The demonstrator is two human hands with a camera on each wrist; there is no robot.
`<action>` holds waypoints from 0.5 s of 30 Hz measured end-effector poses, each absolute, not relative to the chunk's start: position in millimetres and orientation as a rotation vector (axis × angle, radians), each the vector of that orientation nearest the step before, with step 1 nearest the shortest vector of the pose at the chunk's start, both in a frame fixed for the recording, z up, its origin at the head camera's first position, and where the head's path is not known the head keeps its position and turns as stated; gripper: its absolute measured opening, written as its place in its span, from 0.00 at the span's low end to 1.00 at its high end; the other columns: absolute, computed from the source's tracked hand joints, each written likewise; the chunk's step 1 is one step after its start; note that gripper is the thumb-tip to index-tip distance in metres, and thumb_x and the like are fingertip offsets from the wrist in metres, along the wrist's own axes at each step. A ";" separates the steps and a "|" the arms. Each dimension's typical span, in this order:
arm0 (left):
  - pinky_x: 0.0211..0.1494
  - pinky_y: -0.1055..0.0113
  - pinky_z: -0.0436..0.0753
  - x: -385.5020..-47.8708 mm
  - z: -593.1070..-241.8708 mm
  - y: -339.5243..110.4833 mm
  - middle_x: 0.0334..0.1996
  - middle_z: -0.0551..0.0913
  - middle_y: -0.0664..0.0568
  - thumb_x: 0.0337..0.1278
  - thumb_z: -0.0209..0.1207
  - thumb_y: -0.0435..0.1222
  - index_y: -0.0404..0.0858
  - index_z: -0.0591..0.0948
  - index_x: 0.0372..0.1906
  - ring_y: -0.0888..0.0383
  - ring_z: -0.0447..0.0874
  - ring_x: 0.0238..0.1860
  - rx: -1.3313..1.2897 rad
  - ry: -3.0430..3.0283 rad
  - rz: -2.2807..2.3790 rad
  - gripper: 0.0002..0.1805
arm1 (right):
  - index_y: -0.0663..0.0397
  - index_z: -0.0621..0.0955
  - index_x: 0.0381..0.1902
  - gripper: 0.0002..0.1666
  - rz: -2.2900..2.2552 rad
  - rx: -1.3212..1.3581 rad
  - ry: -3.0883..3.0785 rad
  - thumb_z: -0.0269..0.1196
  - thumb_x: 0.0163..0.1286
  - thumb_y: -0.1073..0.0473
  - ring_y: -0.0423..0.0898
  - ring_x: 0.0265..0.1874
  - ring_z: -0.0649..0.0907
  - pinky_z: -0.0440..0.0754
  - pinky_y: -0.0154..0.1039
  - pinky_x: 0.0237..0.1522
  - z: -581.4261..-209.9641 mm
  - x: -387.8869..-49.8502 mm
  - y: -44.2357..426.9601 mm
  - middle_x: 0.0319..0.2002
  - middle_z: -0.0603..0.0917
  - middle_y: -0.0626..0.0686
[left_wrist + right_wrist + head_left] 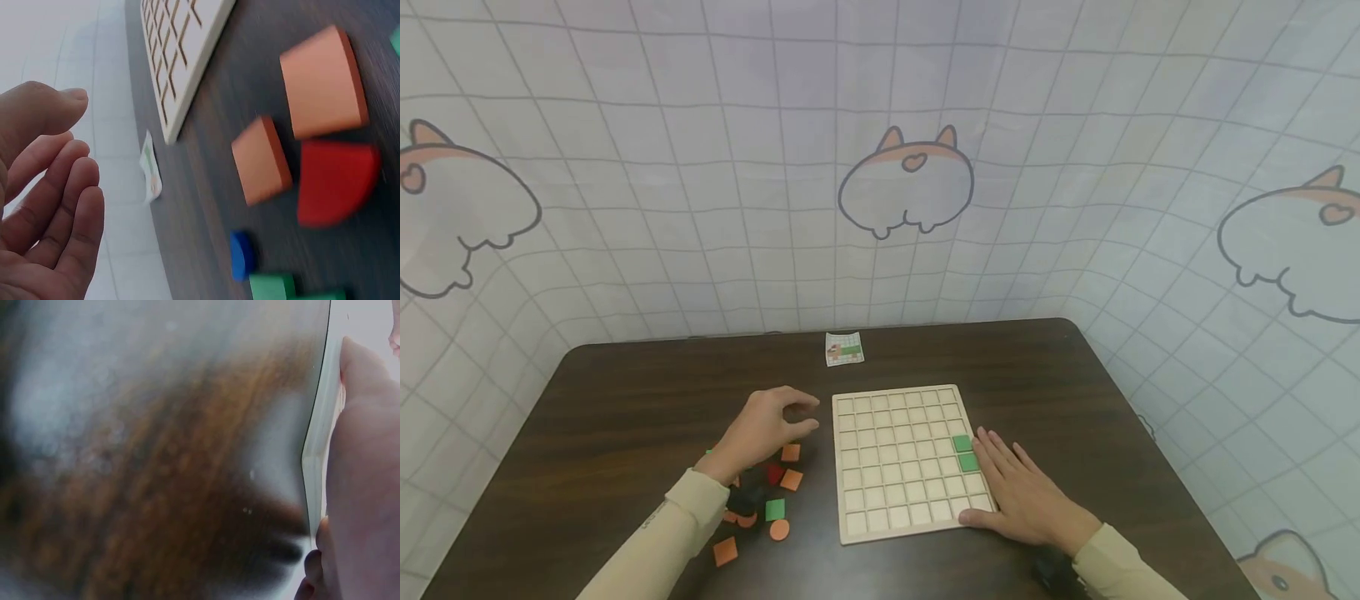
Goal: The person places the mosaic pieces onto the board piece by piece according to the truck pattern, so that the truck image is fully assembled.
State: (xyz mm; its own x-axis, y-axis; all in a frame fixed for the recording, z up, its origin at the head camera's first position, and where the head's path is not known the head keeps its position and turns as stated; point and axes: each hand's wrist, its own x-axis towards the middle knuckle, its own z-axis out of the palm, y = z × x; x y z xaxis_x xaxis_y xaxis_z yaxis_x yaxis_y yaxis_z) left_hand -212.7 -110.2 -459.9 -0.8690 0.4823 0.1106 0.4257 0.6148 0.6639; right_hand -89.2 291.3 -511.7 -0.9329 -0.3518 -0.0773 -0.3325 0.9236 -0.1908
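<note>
A pale wooden grid board (pixel 880 479) lies on the dark table, with two green squares (pixel 968 462) seated one behind the other at its right side. My right hand (pixel 1030 496) rests flat along the board's right edge, fingers straight and thumb at the near corner. Left of the board, my left hand (pixel 771 425) hovers with bent fingers and a gap between thumb and fingertips, nothing in it. Below it lie loose pieces: orange squares (pixel 726 552), a green square (pixel 775 510), an orange disc (pixel 779 529) and a red quarter-round piece (pixel 336 181). My left forearm covers some of them.
A small printed card (pixel 844 349) with a coloured grid picture lies behind the board near the table's far edge. A blue rounded piece (pixel 241 255) sits among the loose ones. A cloth with a grid pattern (pixel 760 208) hangs around the table (pixel 625 400).
</note>
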 end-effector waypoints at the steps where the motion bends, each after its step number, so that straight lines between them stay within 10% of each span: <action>1: 0.51 0.57 0.89 -213.2 -460.5 -114.7 0.52 0.89 0.49 0.62 0.70 0.39 0.38 0.87 0.56 0.50 0.89 0.51 0.770 2.755 1.097 0.19 | 0.62 0.55 0.82 0.65 -0.265 -0.531 2.972 0.54 0.68 0.19 0.61 0.83 0.58 0.60 0.66 0.79 -511.4 -89.2 291.0 0.83 0.54 0.64; 15: 0.50 0.55 0.89 -213.7 -462.4 -161.6 0.54 0.88 0.46 0.63 0.69 0.37 0.37 0.86 0.57 0.48 0.88 0.52 0.678 2.799 1.000 0.19 | 0.62 0.55 0.82 0.65 -0.253 -0.536 2.980 0.55 0.68 0.20 0.61 0.83 0.58 0.60 0.67 0.79 -510.4 -89.0 290.7 0.83 0.55 0.63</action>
State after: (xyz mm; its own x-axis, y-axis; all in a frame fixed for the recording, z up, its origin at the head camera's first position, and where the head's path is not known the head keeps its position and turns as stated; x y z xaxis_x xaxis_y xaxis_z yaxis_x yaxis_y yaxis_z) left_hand -213.7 -161.6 -462.4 -0.8970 0.4379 0.0603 0.3769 0.6865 0.6219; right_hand -89.0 290.7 -510.4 -0.9326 -0.3536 -0.0719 -0.3365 0.9241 -0.1811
